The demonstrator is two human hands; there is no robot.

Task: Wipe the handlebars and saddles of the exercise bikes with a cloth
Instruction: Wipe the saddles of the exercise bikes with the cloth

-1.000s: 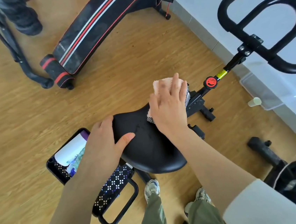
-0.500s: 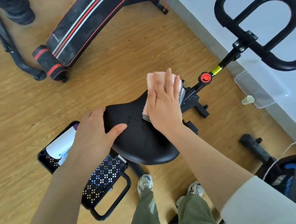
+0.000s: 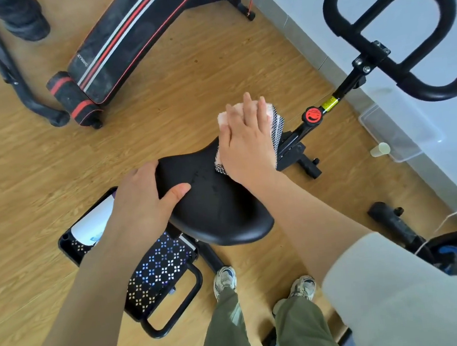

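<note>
Wood floor [image 3: 211, 70] — right hand [image 3: 246, 140] flat on cloth [image 3: 277, 124] atop saddle [image 3: 220, 210]

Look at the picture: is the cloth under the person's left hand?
No, the cloth lies under the right hand at the narrow end of the saddle, while the left hand grips its side.

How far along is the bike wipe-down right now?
Done: nothing I can confirm clean. In hand: the right hand presses the pink cloth flat on the nose of the saddle while the left hand grips its side. Left: probably its wide end, and the handlebars, untouched.
</note>
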